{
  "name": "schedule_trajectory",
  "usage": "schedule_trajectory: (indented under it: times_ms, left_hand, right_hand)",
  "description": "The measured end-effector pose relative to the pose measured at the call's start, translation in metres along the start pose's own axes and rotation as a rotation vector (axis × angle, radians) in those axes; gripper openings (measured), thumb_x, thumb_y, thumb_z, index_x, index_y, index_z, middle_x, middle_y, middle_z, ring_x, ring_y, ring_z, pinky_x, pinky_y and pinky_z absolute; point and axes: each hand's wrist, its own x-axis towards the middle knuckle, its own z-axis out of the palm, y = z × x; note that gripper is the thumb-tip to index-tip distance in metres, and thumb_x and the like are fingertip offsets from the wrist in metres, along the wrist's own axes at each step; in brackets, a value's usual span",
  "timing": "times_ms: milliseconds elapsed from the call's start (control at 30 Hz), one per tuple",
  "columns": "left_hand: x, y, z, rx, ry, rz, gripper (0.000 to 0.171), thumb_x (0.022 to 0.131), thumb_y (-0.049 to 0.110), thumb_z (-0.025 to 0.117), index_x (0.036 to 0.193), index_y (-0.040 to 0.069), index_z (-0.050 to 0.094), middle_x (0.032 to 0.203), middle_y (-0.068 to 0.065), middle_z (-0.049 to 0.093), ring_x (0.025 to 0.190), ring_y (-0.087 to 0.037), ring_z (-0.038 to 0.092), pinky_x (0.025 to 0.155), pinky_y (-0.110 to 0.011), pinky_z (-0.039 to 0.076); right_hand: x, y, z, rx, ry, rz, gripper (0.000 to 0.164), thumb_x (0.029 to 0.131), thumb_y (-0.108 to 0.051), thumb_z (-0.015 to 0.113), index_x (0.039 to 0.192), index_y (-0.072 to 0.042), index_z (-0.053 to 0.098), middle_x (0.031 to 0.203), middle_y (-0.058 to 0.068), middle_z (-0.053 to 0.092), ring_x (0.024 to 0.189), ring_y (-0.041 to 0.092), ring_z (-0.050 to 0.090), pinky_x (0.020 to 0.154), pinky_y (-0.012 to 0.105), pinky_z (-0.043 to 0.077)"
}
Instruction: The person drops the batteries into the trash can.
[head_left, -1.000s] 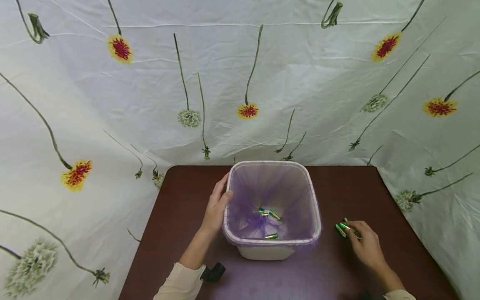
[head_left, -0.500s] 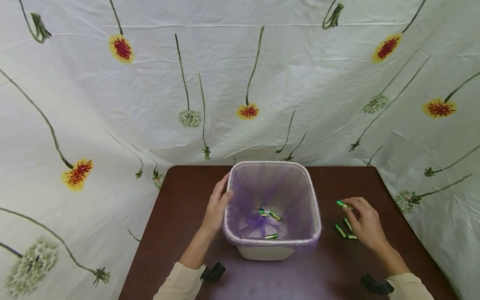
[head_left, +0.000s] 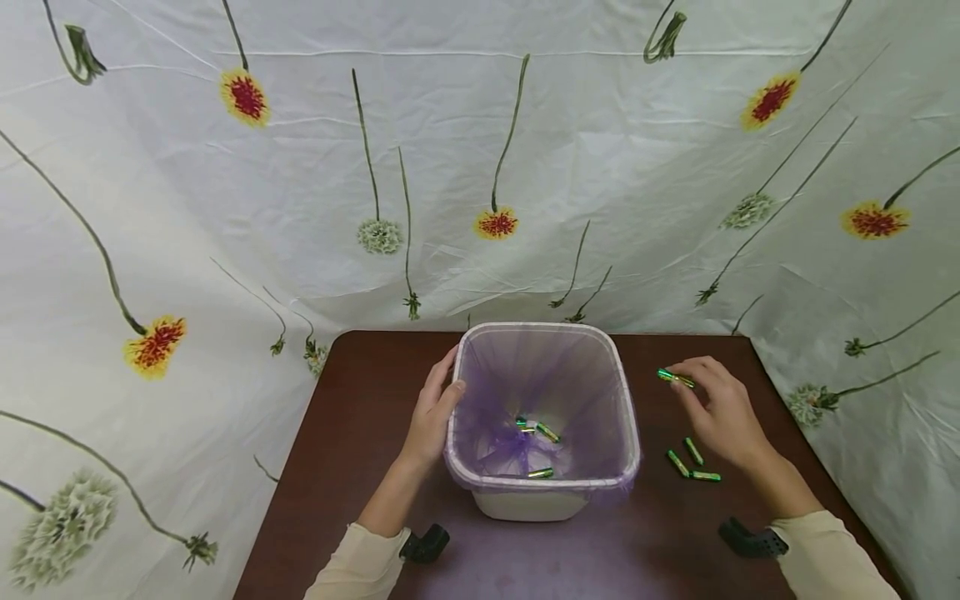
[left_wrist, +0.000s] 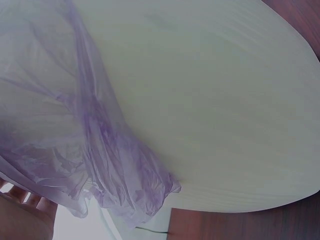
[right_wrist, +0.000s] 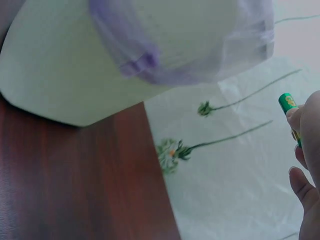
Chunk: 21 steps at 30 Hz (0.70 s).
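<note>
A white bin (head_left: 551, 505) lined with a thin purple bag (head_left: 487, 417) stands upright on the table. My left hand (head_left: 431, 414) rests against its left side, fingers along the outside and thumb at the rim. In the left wrist view, fingers (left_wrist: 30, 200) show beside the liner's edge. My right hand (head_left: 720, 406) pinches a green and gold battery (head_left: 664, 374), raised to the right of the bin; its green end (right_wrist: 287, 102) shows in the right wrist view. Three similar batteries (head_left: 678, 463) lie on the table below that hand. Several more batteries (head_left: 548, 433) lie inside the bin.
The dark brown table (head_left: 360, 392) has its back edge just behind the bin. A white flower-print cloth (head_left: 300, 167) hangs behind and along both sides. Dark devices are strapped at the left wrist (head_left: 425, 544) and right wrist (head_left: 752, 539).
My right hand has picked one battery from the group on the table and lifted it away, back and slightly left. The left hand and the bin stay where they were.
</note>
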Motion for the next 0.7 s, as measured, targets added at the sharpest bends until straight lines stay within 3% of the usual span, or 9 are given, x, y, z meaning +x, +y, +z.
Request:
schedule_trajectory:
  times_ms: [333,700]
  left_hand:
    - [0.001,0.000,0.000,-0.008,-0.005,-0.011,0.056,0.105,0.012,0.047,0.161,0.008,0.037,0.155,-0.013,0.042,0.137,-0.029,0.039,0.110,-0.055,0.034]
    - [0.001,-0.001,0.000,-0.011,-0.001,-0.013,0.057,0.105,0.011,0.048,0.160,0.008,0.038,0.155,-0.013,0.043,0.134,-0.028,0.041,0.108,-0.054,0.036]
  right_hand:
    - [0.034,-0.016,-0.002,0.026,-0.044,-0.067,0.032,0.084,0.013,0.076,0.110,-0.005,0.074,0.106,0.004,0.065,0.089,0.013,0.056,0.065,0.021,0.041]
    - [0.084,-0.043,0.002,0.072,-0.136,-0.209,0.029,0.086,0.010,0.076,0.110,-0.006,0.073,0.106,0.003,0.067,0.084,0.013,0.057,0.067,0.025,0.041]
